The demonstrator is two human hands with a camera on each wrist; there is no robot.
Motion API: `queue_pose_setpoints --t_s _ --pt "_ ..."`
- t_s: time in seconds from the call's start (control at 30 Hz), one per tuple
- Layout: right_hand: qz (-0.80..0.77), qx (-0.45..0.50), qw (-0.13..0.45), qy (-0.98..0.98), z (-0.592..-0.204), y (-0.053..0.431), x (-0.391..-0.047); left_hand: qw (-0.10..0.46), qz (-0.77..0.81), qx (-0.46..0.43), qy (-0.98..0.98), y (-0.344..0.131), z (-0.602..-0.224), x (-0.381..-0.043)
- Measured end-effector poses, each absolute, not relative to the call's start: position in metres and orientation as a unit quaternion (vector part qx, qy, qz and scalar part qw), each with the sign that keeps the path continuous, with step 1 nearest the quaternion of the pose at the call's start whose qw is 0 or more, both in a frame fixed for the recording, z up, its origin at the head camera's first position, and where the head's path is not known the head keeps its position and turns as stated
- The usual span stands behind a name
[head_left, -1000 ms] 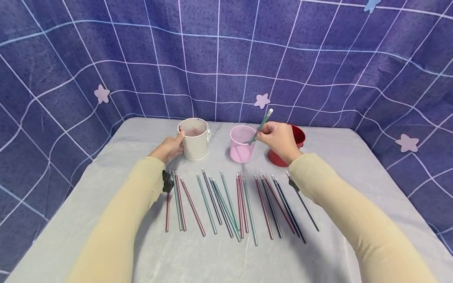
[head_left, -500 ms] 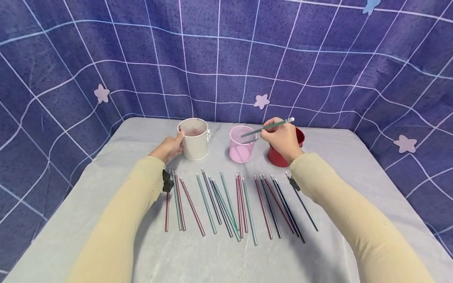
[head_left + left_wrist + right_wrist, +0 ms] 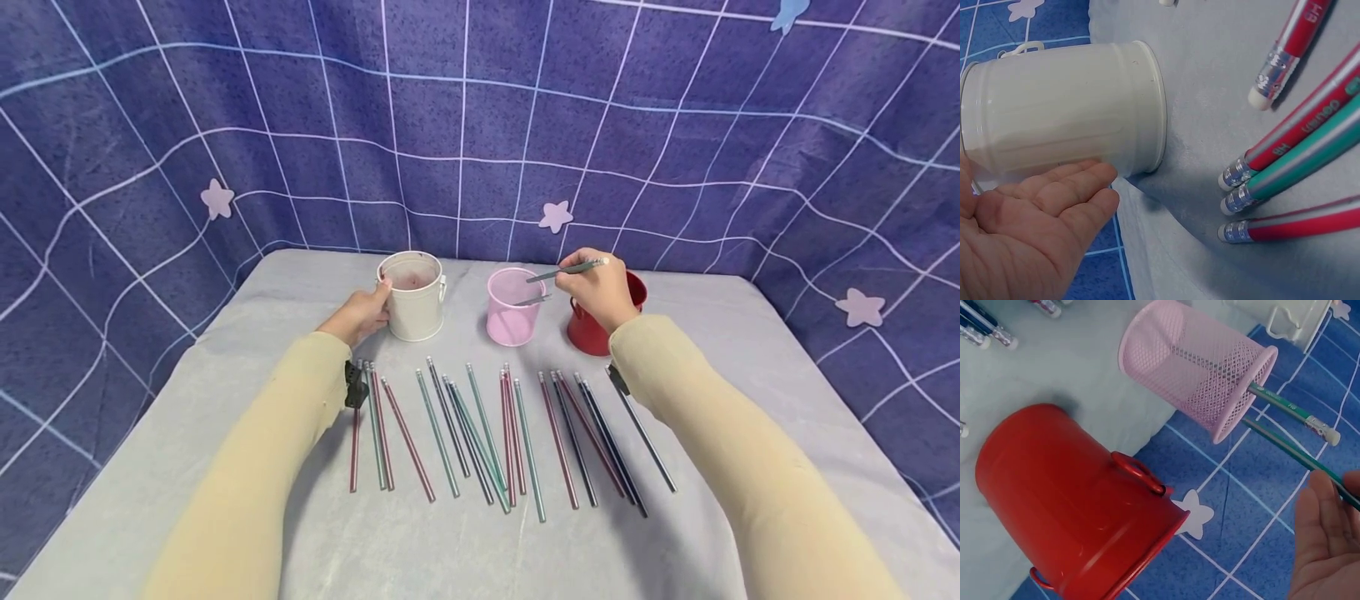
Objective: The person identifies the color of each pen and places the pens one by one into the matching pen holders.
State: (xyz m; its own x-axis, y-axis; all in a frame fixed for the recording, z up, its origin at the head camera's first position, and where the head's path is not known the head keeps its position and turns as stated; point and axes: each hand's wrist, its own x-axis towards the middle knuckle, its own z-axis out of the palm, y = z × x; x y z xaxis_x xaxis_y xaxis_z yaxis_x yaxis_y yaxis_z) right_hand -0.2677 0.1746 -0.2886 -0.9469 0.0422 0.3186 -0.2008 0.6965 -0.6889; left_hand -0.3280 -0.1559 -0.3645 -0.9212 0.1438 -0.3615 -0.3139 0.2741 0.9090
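My left hand [image 3: 358,315] holds the side of a white metal bucket [image 3: 416,312], thumb at the rim and fingers along the outer wall. Between thumb and fingers, my right hand [image 3: 602,289] pinches a green pencil [image 3: 1285,445]. This pencil slants nearly level, its white eraser end toward the right and its other end over the mouth of a pink mesh cup [image 3: 512,327]. A second green pencil [image 3: 1288,407] leans inside the cup, eraser end sticking out past the rim. Behind and below my right hand stands a red bucket [image 3: 587,336], partly hidden by it in the head view.
Several red, green and dark blue pencils lie in a loose row on the grey cloth [image 3: 420,550] in front of the containers, eraser ends away from me. A blue curtain [image 3: 480,125] with a grid and stars hangs behind the table.
The green pencil in my right hand has swung from steep to nearly level, its eraser end dropping to the right. The left hand and white bucket have stayed still.
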Motion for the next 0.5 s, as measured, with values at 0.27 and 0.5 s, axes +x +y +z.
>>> queue_pose_setpoints --t_s 0.27,0.5 --pt "0.352 0.019 0.13 -0.927 -0.281 0.171 -0.276 0.188 0.599 -0.064 0.776 -0.16 -0.373 -0.34" --pt "0.338 0.014 0.124 -0.933 -0.286 0.17 -0.279 0.169 0.629 -0.039 0.758 -0.189 -0.445 -0.405"
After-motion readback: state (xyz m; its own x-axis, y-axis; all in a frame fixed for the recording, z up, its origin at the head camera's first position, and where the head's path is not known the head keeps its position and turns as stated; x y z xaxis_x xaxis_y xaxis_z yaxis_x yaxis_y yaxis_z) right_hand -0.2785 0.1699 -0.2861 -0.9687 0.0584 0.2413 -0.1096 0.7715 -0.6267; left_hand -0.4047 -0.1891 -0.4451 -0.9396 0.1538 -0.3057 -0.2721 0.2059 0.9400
